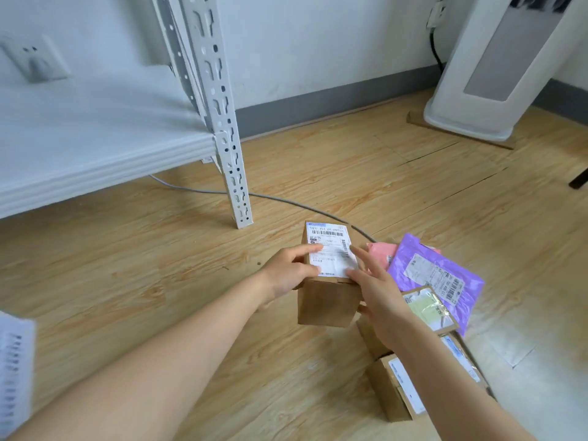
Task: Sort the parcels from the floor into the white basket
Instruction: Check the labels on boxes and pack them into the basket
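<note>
At the far left edge, a blurred white basket (pixel 14 370) with slotted plastic walls shows; its contents cannot be seen. Behind stands a white perforated metal shelf (pixel 227 148) over wood-grain plank floor (pixel 127 265). The left hand (pixel 288 275) and right hand (pixel 380 291) clasp a rectangular brown cardboard parcel (pixel 327 300) from both sides, fingers laid on its white paper label, above the floor. To its right lie a glossy purple plastic mailer (pixel 436 275), a pink mailer (pixel 380 251) and more cardboard boxes (pixel 397 389).
</note>
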{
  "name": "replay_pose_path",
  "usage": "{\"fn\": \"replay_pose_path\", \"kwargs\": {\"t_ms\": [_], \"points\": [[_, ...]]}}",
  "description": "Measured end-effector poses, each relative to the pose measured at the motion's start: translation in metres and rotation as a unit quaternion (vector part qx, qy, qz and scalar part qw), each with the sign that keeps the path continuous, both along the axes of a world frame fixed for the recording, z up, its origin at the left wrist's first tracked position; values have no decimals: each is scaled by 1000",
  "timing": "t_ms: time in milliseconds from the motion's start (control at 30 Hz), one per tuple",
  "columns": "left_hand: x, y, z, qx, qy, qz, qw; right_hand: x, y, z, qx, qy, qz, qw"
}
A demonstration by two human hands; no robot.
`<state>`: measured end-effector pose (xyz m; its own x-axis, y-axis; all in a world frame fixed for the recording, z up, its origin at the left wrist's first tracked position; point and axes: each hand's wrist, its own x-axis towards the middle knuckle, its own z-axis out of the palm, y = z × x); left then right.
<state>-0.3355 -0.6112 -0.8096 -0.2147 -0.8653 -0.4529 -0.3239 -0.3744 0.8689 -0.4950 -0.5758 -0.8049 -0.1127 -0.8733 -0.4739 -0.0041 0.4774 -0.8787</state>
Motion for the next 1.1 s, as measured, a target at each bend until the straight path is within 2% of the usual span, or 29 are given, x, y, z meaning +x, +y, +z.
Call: {"fn": "replay_pose_path", "kwargs": {"t_ms": [167, 300, 600, 867, 1100], "points": [[26, 37, 51, -42, -30, 26, 998, 27, 34, 52, -4, 0, 33, 999], [51, 67, 92, -59, -8, 52, 997, 53, 58, 88, -30, 17, 63, 997], [122, 138, 165, -125, -25, 88, 988, 117, 103, 155, -90, 52, 142, 984], [223, 208, 209, -144, -48, 143, 978, 212, 145, 197, -118, 33, 216, 969], [333, 268, 227, -154, -55, 205, 965, 320, 180, 209, -137, 24, 294, 946]]}}
